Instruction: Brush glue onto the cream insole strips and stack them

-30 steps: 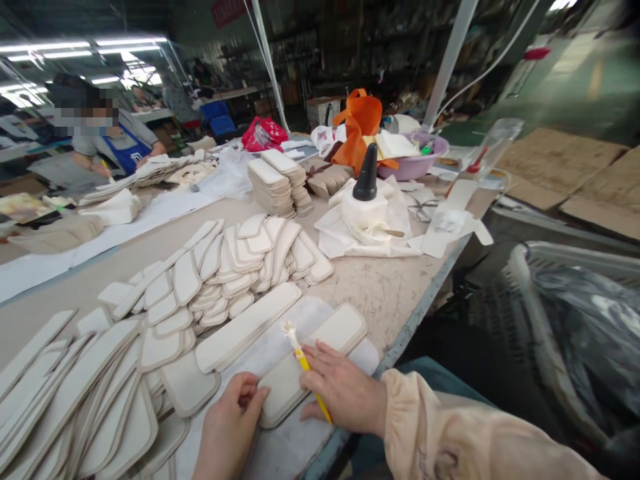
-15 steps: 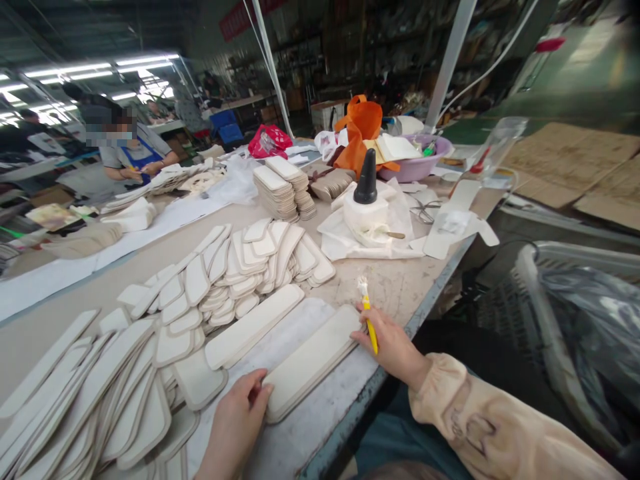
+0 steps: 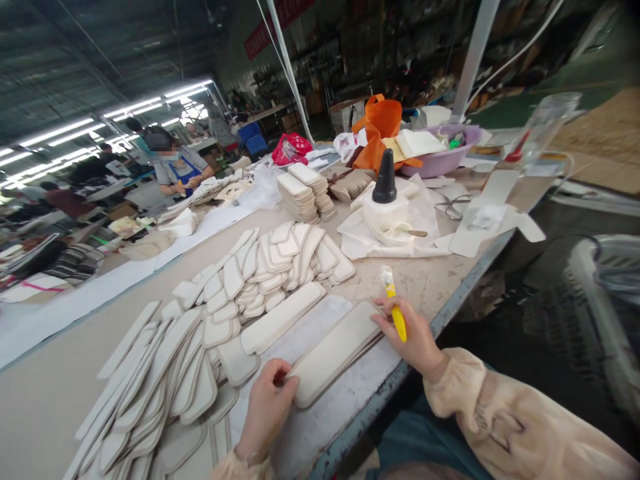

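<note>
A long, pale, round-cornered panel (image 3: 335, 353) lies on top of a small stack near the table's front edge. My left hand (image 3: 267, 403) pinches its near left corner between thumb and fingers. At the far right end, my right hand (image 3: 407, 333) touches the panel's edge with its fingertips. The same hand grips a brush (image 3: 396, 310) with a yellow handle, its bristles coated white and pointing away from me. Another stack of long pale panels (image 3: 283, 317) sits just behind, with a white sheet (image 3: 320, 320) showing between the two.
Fanned heaps of pale panels (image 3: 155, 373) cover the left and middle. A white tub (image 3: 385, 217) with a black cone (image 3: 385, 179) stands behind, near scissors (image 3: 453, 205) and a purple basin (image 3: 445, 157). A grey plastic basket (image 3: 585, 267) is at right. A person (image 3: 177, 163) works across the table.
The view has swung left, so the table things appear farther right. The panel's near end looks slightly lifted and turned, with both hands still at its ends.
</note>
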Motion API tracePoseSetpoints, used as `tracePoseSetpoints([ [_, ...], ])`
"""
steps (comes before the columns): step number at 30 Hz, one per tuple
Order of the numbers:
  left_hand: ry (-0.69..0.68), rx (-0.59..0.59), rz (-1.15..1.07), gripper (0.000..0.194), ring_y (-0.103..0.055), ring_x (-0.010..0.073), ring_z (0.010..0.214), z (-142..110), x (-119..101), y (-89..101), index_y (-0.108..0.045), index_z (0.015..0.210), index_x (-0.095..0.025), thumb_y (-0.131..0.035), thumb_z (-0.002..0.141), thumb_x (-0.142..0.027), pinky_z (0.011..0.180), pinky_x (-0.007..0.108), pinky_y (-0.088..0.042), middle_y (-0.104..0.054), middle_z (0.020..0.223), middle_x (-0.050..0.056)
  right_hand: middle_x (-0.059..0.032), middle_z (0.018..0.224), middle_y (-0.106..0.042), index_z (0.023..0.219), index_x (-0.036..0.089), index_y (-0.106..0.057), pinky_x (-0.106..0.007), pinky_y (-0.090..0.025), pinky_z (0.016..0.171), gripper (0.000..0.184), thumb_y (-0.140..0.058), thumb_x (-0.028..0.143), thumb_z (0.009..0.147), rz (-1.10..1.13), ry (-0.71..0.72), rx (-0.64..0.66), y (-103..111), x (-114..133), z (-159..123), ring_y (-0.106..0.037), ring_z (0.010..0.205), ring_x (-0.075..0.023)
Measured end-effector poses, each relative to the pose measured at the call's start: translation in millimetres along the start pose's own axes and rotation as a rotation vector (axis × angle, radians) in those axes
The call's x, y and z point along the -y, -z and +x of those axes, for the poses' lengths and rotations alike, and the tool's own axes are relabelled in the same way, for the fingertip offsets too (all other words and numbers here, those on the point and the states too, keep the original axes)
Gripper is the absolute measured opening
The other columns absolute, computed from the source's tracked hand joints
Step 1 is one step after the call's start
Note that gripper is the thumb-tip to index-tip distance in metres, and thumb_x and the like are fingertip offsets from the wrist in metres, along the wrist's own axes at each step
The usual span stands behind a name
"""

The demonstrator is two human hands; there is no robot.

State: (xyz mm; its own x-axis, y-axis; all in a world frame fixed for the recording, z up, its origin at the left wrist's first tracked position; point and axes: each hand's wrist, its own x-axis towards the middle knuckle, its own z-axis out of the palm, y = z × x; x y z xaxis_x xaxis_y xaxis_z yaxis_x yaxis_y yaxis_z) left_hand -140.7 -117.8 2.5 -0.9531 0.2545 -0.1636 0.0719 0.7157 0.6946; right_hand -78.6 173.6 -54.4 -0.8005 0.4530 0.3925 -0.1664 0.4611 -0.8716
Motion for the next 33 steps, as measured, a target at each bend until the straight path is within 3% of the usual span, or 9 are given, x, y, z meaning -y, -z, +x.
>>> tracePoseSetpoints([
  [3,0.108,0.041,-0.37,0.021,-0.043,0.0114,0.059,-19,-10,2.9,-0.05,0.068,-0.019,-0.067,0.067,-0.031,0.057,0.024,-0.034,-0.046,0.06,-0.006,-0.0055,0.104,-0.063,0.095,0.024,-0.045,-0.031,-0.052,0.076,0.029,-0.068,0.028,0.079,0.224,-0.045,-0.039,3,12,19,-0.064,0.094,-0.0194],
  [5,0.173,0.097,-0.698,0.024,-0.047,0.0106,0.061,-35,-16,-2.5,-0.054,0.074,-0.017,-0.072,0.065,-0.03,0.057,0.022,-0.035,-0.053,0.065,-0.004,-0.0045,0.103,-0.063,0.094,0.024,-0.044,-0.031,-0.051,0.079,0.03,-0.07,0.027,0.079,0.36,-0.034,-0.017,8,26,37,-0.063,0.096,-0.0187],
  [8,0.296,0.314,-1.087,0.035,-0.059,0.0156,0.067,-58,-24,-23.3,-0.062,0.092,-0.015,-0.075,0.063,-0.028,0.062,0.026,-0.045,-0.066,0.079,0.004,-0.0037,0.101,-0.064,0.09,0.023,-0.042,-0.032,-0.049,0.086,0.029,-0.069,0.025,0.08,0.483,0.036,0.062,16,48,63,-0.062,0.101,-0.0185],
  [10,0.368,0.49,-1.192,0.043,-0.065,0.0213,0.073,-70,-31,-42.1,-0.064,0.103,-0.012,-0.074,0.064,-0.026,0.067,0.031,-0.05,-0.07,0.087,0.011,-0.0035,0.1,-0.064,0.089,0.023,-0.042,-0.032,-0.048,0.088,0.028,-0.068,0.024,0.08,0.543,0.074,0.124,19,58,74,-0.062,0.102,-0.0183],
  [13,0.423,0.607,-1.241,0.041,-0.068,0.0297,0.09,-82,-41,-69.5,-0.065,0.108,-0.01,-0.069,0.072,-0.028,0.07,0.035,-0.055,-0.07,0.099,0.016,-0.0011,0.093,-0.061,0.087,0.022,-0.041,-0.032,-0.048,0.088,0.028,-0.068,0.024,0.08,0.639,0.089,0.163,16,59,80,-0.062,0.103,-0.0189],
  [18,0.464,0.571,-1.189,0.036,-0.068,0.0321,0.094,-91,-56,-97.5,-0.067,0.105,-0.006,-0.068,0.078,-0.03,0.065,0.03,-0.058,-0.067,0.112,0.021,0.0008,0.087,-0.058,0.087,0.022,-0.044,-0.031,-0.047,0.082,0.026,-0.068,0.029,0.079,0.554,0.036,0.194,16,40,71,-0.062,0.091,-0.017],
  [23,0.495,0.551,-1.132,0.037,-0.069,0.0307,0.093,-90,-64,-107.8,-0.065,0.106,-0.007,-0.068,0.079,-0.034,0.066,0.029,-0.059,-0.07,0.107,0.02,0.0046,0.075,-0.047,0.085,0.022,-0.044,-0.025,-0.039,0.063,0.034,-0.074,0.034,0.072,0.335,-0.007,0.167,26,33,65,-0.046,0.065,-0.011],
  [33,0.487,0.548,-1.07,0.04,-0.07,0.0295,0.088,-92,-75,-116.4,-0.063,0.104,-0.006,-0.07,0.078,-0.035,0.061,0.027,-0.059,-0.072,0.099,0.019,0.005,0.069,-0.045,0.085,0.022,-0.043,-0.023,-0.035,0.058,0.03,-0.069,0.032,0.074,0.336,-0.073,0.114,31,24,63,-0.042,0.062,-0.0116],
])
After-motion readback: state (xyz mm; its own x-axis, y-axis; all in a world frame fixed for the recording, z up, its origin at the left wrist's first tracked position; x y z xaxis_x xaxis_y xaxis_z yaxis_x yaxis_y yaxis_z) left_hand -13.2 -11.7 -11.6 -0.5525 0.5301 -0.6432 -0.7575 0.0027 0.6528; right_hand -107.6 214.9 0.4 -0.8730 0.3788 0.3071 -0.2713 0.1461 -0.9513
